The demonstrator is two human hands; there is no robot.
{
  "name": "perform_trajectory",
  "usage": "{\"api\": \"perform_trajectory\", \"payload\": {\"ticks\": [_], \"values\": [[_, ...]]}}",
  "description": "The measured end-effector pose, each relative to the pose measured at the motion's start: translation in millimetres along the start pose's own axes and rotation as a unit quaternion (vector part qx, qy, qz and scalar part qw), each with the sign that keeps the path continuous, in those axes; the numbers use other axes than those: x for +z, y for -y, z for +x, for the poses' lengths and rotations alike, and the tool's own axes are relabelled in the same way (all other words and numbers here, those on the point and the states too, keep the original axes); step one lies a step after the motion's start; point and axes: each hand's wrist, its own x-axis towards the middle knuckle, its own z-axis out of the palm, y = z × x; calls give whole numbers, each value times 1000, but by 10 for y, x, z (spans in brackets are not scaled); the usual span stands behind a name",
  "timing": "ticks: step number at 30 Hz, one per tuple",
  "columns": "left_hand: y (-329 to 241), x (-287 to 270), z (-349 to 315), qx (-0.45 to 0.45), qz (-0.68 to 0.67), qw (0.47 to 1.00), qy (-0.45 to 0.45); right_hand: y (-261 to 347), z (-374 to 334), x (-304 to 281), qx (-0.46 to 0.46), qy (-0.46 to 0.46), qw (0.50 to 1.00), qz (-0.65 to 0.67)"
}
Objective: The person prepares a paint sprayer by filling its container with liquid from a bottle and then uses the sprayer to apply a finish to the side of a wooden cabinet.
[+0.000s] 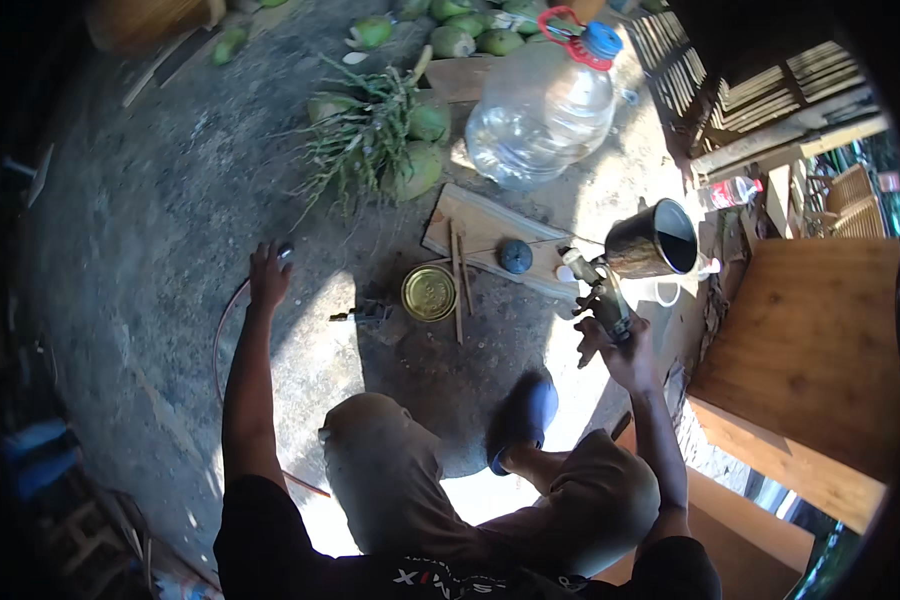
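Across the stained concrete floor (150, 250), the big clear jug (540, 125) stands behind the work; an outward swing of the right arm might knock it. Nearer lies a flat plank (490, 222), whose edge could catch a foot. The thin reddish hose (220, 335) curves beside the left forearm, and a shifting leg might snag it. Just beyond the right hand (625, 350), the dark pot (630, 247) leans, mouth sideways; I can't tell whether it touches the metal spray gun (612, 300). That hand's fingers are wrapped round the gun, above the sunlit ground, and a loosened hold could drop it. By the left hand (267, 278) shows a small shiny piece (286, 253); whether those fingers actually grip it, I can't tell, so it might slip.
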Motion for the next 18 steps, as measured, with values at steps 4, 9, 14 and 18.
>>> {"api": "perform_trajectory", "payload": {"ticks": [4, 9, 14, 18], "values": [[619, 621, 166, -51, -18, 996, 72, 47, -206, -198, -121, -26, 986, -111], [731, 473, -223, 65, -142, 979, 130, 237, -413, -326, -190, -93, 957, -199], [633, 189, -66, 94, 61, 992, 59, 584, -443, -205, -288, -150, 937, -126], [391, 349, 297, 124, 42, 989, 74, 746, -519, -227, -317, -177, 916, -171]]}}
